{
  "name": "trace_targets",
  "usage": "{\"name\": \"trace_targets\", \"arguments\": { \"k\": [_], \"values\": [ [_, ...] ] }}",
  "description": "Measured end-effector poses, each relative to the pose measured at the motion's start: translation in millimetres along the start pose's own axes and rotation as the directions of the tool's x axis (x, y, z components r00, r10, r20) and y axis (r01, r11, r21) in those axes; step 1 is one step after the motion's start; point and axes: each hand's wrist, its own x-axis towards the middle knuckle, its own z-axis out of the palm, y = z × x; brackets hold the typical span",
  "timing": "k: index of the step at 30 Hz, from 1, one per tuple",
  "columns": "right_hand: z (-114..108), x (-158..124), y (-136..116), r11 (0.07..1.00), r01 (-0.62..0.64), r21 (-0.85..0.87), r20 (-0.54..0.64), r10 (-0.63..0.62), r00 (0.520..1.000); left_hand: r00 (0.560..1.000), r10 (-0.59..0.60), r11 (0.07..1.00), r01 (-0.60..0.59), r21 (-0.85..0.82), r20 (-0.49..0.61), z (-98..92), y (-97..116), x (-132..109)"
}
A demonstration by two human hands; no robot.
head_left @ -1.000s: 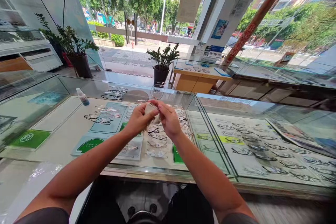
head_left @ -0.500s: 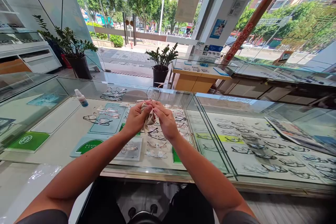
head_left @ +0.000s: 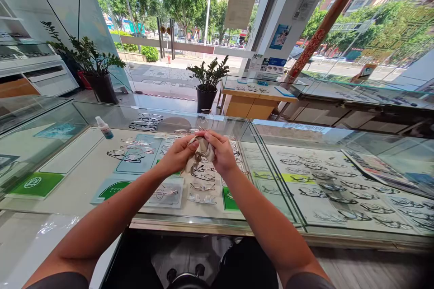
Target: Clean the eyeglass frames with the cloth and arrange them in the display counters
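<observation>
Both hands meet above a glass display counter (head_left: 101, 115). My left hand (head_left: 178, 154) and my right hand (head_left: 222, 152) are closed together on a pale cleaning cloth (head_left: 202, 150) and a pair of thin-rimmed glasses (head_left: 205, 122). One clear lens sticks up above my fingertips. The rest of the frame is wrapped in the cloth and hidden by my fingers. A tail of the cloth hangs down between my hands.
A small spray bottle (head_left: 104, 127) stands on the counter at the left, with loose glasses (head_left: 125, 156) lying near it. Inside the case lie several rows of frames (head_left: 202, 186). A second glass case (head_left: 339, 185) adjoins on the right. Potted plants (head_left: 207, 82) stand beyond.
My hands shifted slightly right and lower, and the cloth has bunched between them. The lens above my fingers moved a little to the right.
</observation>
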Motion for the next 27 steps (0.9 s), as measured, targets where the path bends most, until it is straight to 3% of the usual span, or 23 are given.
{"name": "trace_targets", "arguments": {
  "k": [5, 11, 16, 22, 27],
  "values": [
    [-1, 0, -4, 0.998, -0.056, 0.038, -0.005, 0.057, 0.998, 0.995, -0.075, 0.997, 0.076, -0.022, 0.069, -2.9, 1, -4],
    [-2, 1, 3, 0.988, -0.111, 0.106, 0.005, 0.111, 0.994, 0.994, -0.068, 0.997, 0.071, 0.025, -0.083, 0.1, 0, -2],
    [2, 0, 6, 0.995, -0.054, 0.08, 0.002, 0.054, 0.999, 0.975, -0.101, 0.995, 0.098, -0.025, -0.196, 5.2, 0, -2],
    [2, -2, 7, 0.997, -0.067, 0.035, 0.018, 0.067, 0.998, 0.966, -0.12, 0.992, 0.106, -0.074, -0.228, 8.7, 1, -4],
    [0, -1, 5, 0.998, -0.056, 0.042, 0.0, 0.056, 0.998, 0.978, -0.11, 0.993, 0.101, -0.06, -0.176, 6.1, 0, 0]
  ]
}}
